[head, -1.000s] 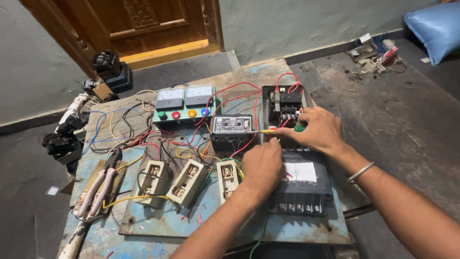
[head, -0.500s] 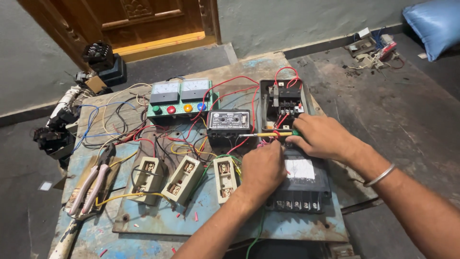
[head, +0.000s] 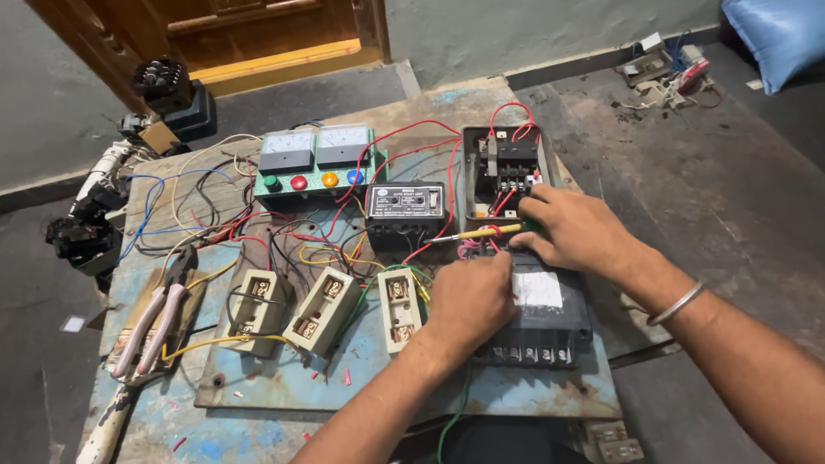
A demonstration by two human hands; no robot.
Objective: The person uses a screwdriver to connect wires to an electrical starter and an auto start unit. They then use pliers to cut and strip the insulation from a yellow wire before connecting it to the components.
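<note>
Screwdriver (head: 481, 232), yellow-shafted, lies level at centre frame, tip pointing left toward the red wires (head: 468, 247), gripped in the closed right hand (head: 576, 232). Left hand (head: 471, 296) is curled over the wires atop the dark meter box (head: 550, 322); what it pinches cannot be told. Since the earlier frames both hands sit almost unchanged, the work continuing at one terminal; only the view has shifted. Pliers (head: 155, 318) lie at lower left.

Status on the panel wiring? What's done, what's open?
Done: meters with coloured buttons, black control unit and contactor box are mounted with red leads running to them.
In hand: right hand works a yellow screwdriver at the energy meter; left hand rests on it.
Left: loose wires; three fuse holders stand open.
</note>
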